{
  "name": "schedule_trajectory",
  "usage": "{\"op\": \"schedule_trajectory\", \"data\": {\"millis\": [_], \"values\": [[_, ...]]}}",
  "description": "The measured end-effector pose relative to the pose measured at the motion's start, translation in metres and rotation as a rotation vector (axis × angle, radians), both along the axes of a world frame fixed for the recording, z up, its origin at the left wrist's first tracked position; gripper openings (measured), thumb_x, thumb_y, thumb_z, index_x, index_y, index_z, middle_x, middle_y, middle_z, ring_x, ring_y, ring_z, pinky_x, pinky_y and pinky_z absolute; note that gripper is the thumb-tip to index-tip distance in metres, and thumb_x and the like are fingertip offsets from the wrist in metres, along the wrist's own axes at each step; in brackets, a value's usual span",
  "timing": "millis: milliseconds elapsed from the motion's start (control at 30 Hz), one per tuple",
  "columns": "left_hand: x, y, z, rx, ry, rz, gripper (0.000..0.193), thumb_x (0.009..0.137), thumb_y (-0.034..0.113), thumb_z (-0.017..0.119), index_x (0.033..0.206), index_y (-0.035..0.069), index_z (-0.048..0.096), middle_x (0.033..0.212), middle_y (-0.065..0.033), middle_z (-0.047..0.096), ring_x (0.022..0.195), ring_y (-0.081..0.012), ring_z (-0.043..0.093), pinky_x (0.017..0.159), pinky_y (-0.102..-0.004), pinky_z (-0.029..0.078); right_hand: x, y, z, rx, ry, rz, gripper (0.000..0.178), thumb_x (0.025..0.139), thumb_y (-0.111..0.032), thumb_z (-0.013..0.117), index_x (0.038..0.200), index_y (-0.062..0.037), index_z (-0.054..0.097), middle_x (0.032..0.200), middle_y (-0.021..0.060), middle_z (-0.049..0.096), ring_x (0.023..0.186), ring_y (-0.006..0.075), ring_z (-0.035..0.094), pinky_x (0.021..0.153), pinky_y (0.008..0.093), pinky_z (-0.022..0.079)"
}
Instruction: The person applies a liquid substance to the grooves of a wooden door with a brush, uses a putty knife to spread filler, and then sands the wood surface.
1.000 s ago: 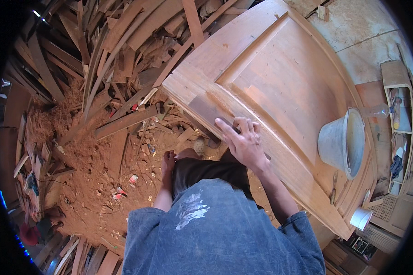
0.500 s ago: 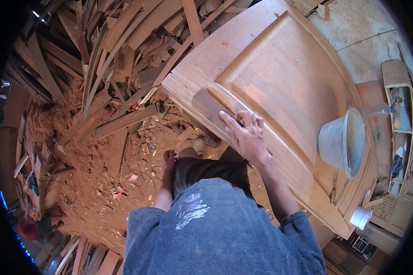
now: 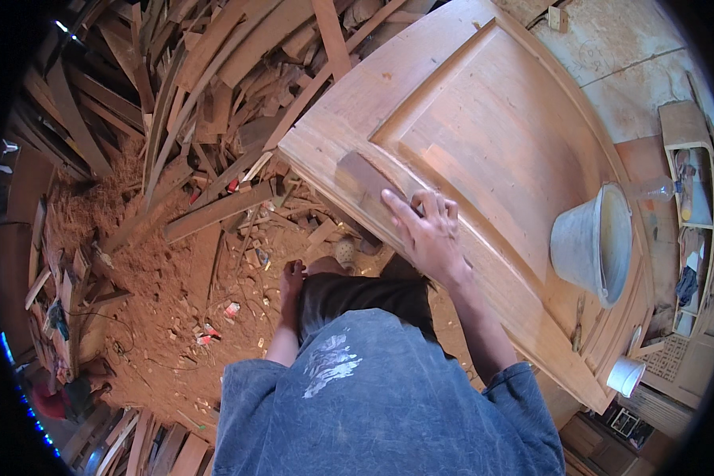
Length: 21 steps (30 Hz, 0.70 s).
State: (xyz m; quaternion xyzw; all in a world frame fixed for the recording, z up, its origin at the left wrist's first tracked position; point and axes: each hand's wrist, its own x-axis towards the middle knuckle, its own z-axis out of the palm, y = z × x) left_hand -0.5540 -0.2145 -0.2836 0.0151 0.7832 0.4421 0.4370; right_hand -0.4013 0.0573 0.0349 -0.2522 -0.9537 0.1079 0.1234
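Note:
A wooden panel door (image 3: pixel 500 135) lies slantwise before me, with a raised moulding round its recessed panel. My right hand (image 3: pixel 430 234) presses down on a flat brown strip of what looks like sandpaper (image 3: pixel 365 176), on the door's near-side frame. Its index finger points along the strip, the other fingers are bent, and the palm hides the rest of the strip. Beside my thigh hangs my left hand (image 3: pixel 292 279), its fingers loosely bent and apart, with nothing seen in it.
On the door's right part sits a grey bucket (image 3: pixel 579 246), tilted in view. A small white tub (image 3: pixel 625 376) is at the door's lower right corner. Scrap wood (image 3: pixel 214 87) is heaped at the far left, above a floor of sawdust (image 3: pixel 159 278). Shelves (image 3: pixel 694 190) line the right.
My right hand and the brown strip have shifted very slightly along the door frame, toward the lower right. The left hand stays where it was.

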Motion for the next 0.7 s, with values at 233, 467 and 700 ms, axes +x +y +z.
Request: {"op": "schedule_trajectory", "data": {"millis": [233, 467, 700], "values": [[0.002, -0.003, -0.004, 0.007, 0.044, -0.009, 0.042, 0.094, 0.036, 0.047, 0.111, -0.002, 0.053, 0.098, -0.0152, 0.064, 0.076, -0.0209, 0.063, 0.069, -0.0324, 0.05, 0.004, -0.005, 0.0, -0.001, -0.01, 0.008, 0.039, 0.085, -0.023, 0.059, 0.124, -0.0242, 0.056, 0.092, 0.0051, 0.047, 0.09, 0.0208, 0.048, 0.079, 0.0376, 0.033], [0.004, 0.002, -0.006, -0.003, 0.012, 0.025, 0.042, 0.094, 0.035, 0.047, 0.112, -0.002, 0.053, 0.098, -0.0154, 0.064, 0.076, -0.0207, 0.063, 0.069, -0.0327, 0.05, 0.006, -0.01, -0.001, 0.0, -0.006, 0.049, 0.04, 0.084, -0.022, 0.059, 0.124, -0.0247, 0.055, 0.093, 0.0057, 0.046, 0.09, 0.0209, 0.047, 0.079, 0.0374, 0.033], [0.004, -0.003, -0.011, 0.005, 0.031, 0.014, 0.041, 0.094, 0.036, 0.048, 0.109, -0.002, 0.054, 0.094, -0.0146, 0.065, 0.073, -0.0199, 0.064, 0.068, -0.0319, 0.05, -0.002, 0.003, 0.0, 0.002, -0.008, -0.026, 0.042, 0.083, -0.021, 0.06, 0.124, -0.0247, 0.055, 0.093, 0.0057, 0.046, 0.089, 0.0211, 0.047, 0.081, 0.0371, 0.034]]}}
